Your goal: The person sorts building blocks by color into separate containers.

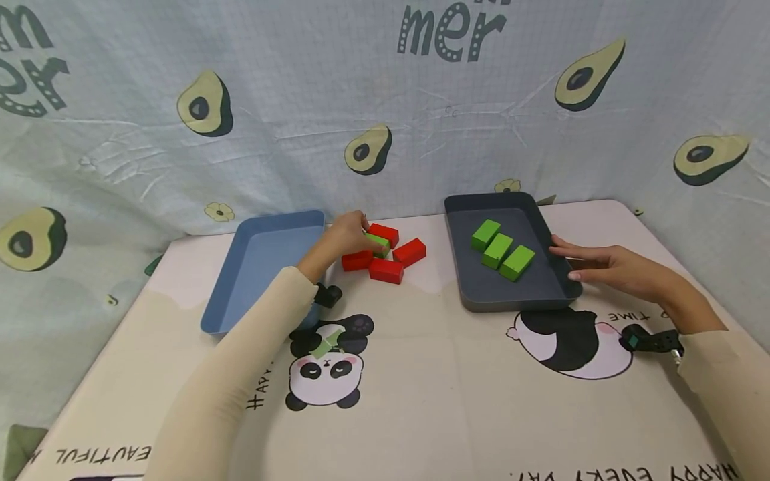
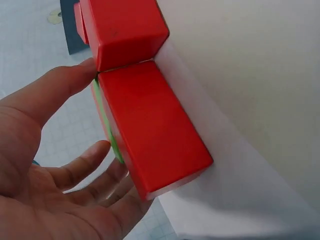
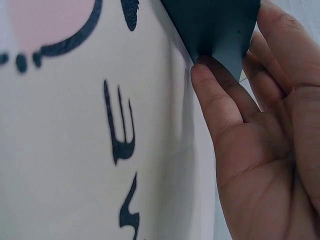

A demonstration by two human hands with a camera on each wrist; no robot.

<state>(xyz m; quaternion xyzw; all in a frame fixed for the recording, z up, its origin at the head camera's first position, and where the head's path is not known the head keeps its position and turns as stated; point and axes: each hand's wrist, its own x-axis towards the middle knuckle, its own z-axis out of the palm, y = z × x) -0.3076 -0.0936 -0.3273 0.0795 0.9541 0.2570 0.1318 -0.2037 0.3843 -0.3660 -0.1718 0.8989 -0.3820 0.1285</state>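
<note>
Among several red blocks [image 1: 410, 252] my left hand [image 1: 344, 242] has its thumb and fingers around a green block [image 1: 380, 246]. From the left wrist view, a red block [image 2: 155, 127] hides most of that green block [image 2: 107, 120], leaving a thin green strip; the thumb tip is at one end and the fingertips near the other. My right hand [image 1: 625, 270] touches the right wall of the dark grey tray [image 1: 481, 304] with extended fingers and thumb. Three green blocks [image 1: 498, 250] lie in a slanting row inside that tray.
A blue tray [image 1: 219, 300] stands at the left, partly behind my left forearm. The table has a printed cover [image 1: 415, 374]. A cloth with avocado prints [image 1: 289, 133] hangs along the back and sides.
</note>
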